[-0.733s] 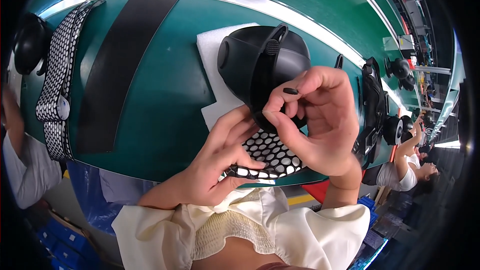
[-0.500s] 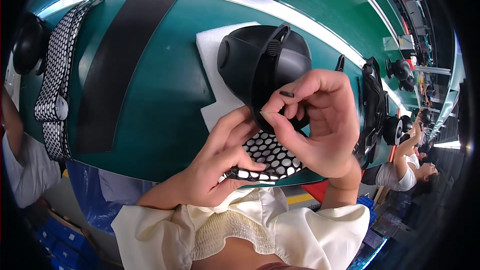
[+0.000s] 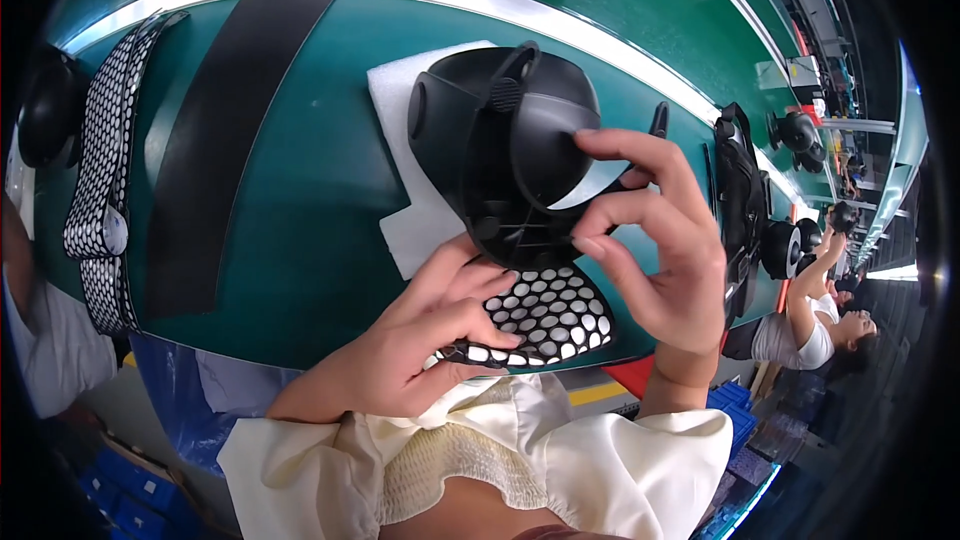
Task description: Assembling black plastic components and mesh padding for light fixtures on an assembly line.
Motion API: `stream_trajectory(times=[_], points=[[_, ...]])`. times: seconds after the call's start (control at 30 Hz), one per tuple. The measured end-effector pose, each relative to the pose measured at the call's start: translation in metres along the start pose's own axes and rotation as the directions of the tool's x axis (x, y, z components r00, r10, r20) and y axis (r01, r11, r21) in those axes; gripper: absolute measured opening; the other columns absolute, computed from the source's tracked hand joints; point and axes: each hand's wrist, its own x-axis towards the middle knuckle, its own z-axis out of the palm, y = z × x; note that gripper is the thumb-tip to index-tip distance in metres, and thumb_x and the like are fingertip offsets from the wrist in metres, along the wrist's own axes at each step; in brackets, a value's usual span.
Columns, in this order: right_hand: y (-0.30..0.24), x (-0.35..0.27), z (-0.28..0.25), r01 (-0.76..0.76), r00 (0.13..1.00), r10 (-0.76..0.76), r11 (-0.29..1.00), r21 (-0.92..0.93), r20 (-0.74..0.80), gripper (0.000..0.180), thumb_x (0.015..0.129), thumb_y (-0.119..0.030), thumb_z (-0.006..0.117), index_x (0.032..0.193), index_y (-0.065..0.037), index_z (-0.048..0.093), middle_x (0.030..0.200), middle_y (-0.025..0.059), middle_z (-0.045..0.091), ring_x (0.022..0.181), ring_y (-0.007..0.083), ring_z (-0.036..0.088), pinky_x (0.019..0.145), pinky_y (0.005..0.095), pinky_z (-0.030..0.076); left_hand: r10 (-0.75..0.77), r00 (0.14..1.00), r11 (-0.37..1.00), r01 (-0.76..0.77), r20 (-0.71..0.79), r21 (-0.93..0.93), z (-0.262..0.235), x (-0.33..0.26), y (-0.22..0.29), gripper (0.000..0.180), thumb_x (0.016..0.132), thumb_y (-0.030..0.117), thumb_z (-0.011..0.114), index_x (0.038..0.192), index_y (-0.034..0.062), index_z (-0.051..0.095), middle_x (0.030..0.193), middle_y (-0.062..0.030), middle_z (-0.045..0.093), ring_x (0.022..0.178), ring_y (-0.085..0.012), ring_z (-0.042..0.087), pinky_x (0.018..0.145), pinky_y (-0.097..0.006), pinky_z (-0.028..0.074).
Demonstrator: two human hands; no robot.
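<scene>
1. Nearest, at the lower edge, is the person's cream blouse (image 3: 450, 450) with loose, puffed sleeves.
2. The left hand (image 3: 415, 345) comes in from the lower left, thumb and index finger clamped on the near edge of a flexible black piece covered with round white dots (image 3: 560, 310). This dotted piece lies just below the centre, by the table's near edge.
3. The right hand (image 3: 650, 250) is apart from the left, up and to its right. Its thumb and index finger almost meet at the rim of a smooth black rounded shell (image 3: 555, 130), helmet-like in form; whether they grip anything cannot be told. Another finger reaches to the shell's side.
4. The shell stands just beyond the dotted piece, its open, ribbed underside facing the person. Under and beside it is a white foam sheet (image 3: 400, 150).
5. All this rests on a dark green tabletop (image 3: 310, 200). To the left lie a long flat black strip (image 3: 225, 130) and a folded dotted strip (image 3: 105, 130); to the right, a black strapped item (image 3: 738, 200).
6. Farther off, a co-worker's white sleeve (image 3: 65, 350) shows at left, and another co-worker (image 3: 800, 340) at right.
</scene>
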Motion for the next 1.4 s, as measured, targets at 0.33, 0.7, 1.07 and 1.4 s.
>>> stream_trajectory(times=[0.33,0.7,1.07,1.4], points=[[0.010,0.001,0.007,0.023,0.999,-0.023,1.000,-0.017,-0.046,0.012,0.063,0.006,0.059,0.072,-0.001,0.056,0.107,0.0144,0.050,0.070,0.0134,0.049,0.061,0.0235,0.038,-0.008,0.998,1.000,0.007,-0.064,-0.011,0.005,0.004,0.001,0.019,0.071,-0.006,0.056,0.090,-0.0032,0.056,0.125,-0.0247,0.018,0.118,-0.0366,0.031,0.097,-0.046,0.030],[0.011,0.006,0.009,0.134,0.990,-0.134,0.991,-0.003,-0.042,0.014,0.058,0.003,0.063,0.070,-0.003,0.057,0.092,0.0098,0.058,0.078,0.0201,0.054,0.069,0.0276,0.039,0.015,0.989,0.995,-0.029,-0.148,-0.092,0.004,0.005,-0.001,0.015,0.074,-0.002,0.057,0.090,-0.0027,0.055,0.127,-0.0244,0.018,0.119,-0.0380,0.031,0.095,-0.047,0.032],[0.013,0.006,0.010,0.119,0.979,-0.111,0.992,0.040,-0.172,0.020,0.055,0.003,0.069,0.065,0.001,0.052,0.095,0.0147,0.055,0.080,0.0210,0.056,0.068,0.0278,0.045,-0.005,0.983,0.999,-0.002,-0.182,-0.042,0.006,0.004,0.000,0.007,0.074,-0.004,0.054,0.080,-0.0066,0.054,0.122,-0.0256,0.025,0.116,-0.0421,0.032,0.093,-0.052,0.033],[0.007,0.003,-0.001,0.246,0.963,-0.263,0.948,0.201,0.063,0.018,0.059,-0.020,0.071,0.062,-0.008,0.058,0.097,0.0154,0.054,0.085,0.0240,0.052,0.060,0.0269,0.038,0.337,0.940,0.818,-0.269,-0.045,0.509,0.014,-0.002,0.020,0.025,0.070,-0.007,0.058,0.094,-0.0037,0.052,0.113,-0.0214,0.044,0.101,-0.0314,0.049,0.086,-0.038,0.041]])
